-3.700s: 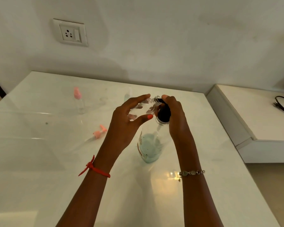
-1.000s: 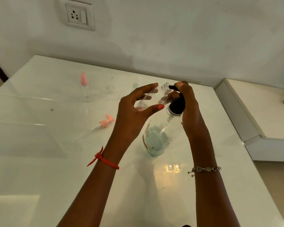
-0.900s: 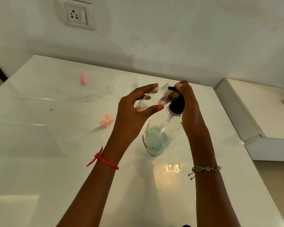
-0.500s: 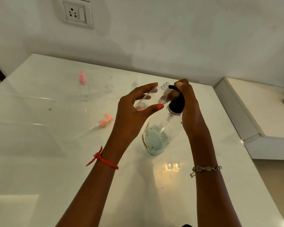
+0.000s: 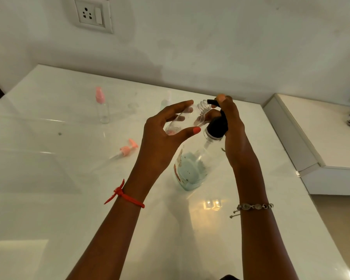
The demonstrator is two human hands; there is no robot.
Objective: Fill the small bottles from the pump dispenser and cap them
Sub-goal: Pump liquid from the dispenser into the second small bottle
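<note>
White and glossy, the desk (image 5: 69,199) under our fingers (image 5: 180,107) looks like polished stone or glass, and it reflects the light. On it, below and between our two hands, stands the pump dispenser (image 5: 192,168), a clear round bottle with a worn label and a pale blue-green colour low inside. Its pump head (image 5: 217,126) is matte black.

Our right hand (image 5: 234,138) is wrapped around this black head, with one finger laid on top of it. Our left hand (image 5: 160,144) holds the small bottle (image 5: 182,122) between curled fingers and thumb. The bottle is clear, thin-walled and tilted, and its threaded mouth is just beside the black nozzle (image 5: 211,101), at the tips of the right fingers. We cannot tell if the nozzle is really inside the mouth.

We judge that filling is the step in hand. To do it well, we should bring the mouth fully under the nozzle, turn the bottle more upright, and press slowly, because the smooth plastic is probably slippery and the opening is narrow.

Well to the left of our left fingers, a second small bottle (image 5: 101,107) stands upright with a pink cap. Nearer to them, also on the left, a loose pink pump cap (image 5: 126,149) lies on its side.
</note>
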